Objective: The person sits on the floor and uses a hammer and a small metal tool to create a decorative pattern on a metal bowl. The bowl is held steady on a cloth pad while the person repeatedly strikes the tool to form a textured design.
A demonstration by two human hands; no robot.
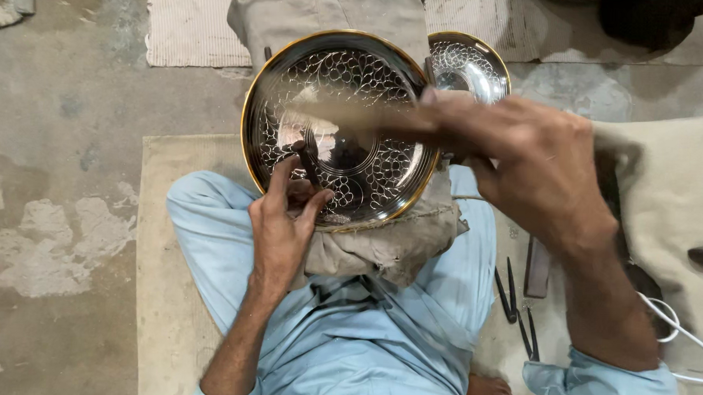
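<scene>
Nearest me are the person's crossed legs in pale blue cloth (362, 338), and a bare foot (489, 393) peeps out beneath them. Both forearms reach forward from here. To the right of the legs, on the floor covering, lie a pair of dark pointed compasses (515, 304) and a flat dark bar (537, 266); a white cable (682, 330) loops at the far right.

The left hand (280, 226) sits on a wad of grey-brown cloth (381, 241) padded over the lap. Its grip is closed: thumb and fingers pinch a small dark punch (304, 161), which stands tilted with its tip on the plate's surface near the lower left rim.

The right hand (539, 169) is raised over the right side of the plate, fist closed round the handle of a hammer (354, 116). The handle stretches left across the plate as a brown blur, so I cannot make out the head.

The plate (344, 80) is round, shiny metal with a gold-coloured rim, covered in a chased scrollwork pattern, and it rests on the cloth wad, leaning away from the person. Just behind it to the right a second, smaller plate (469, 61) of the same kind shows, partly hidden. Beyond them are a ribbed pale mat (190, 24) and bare concrete floor (58, 133).
</scene>
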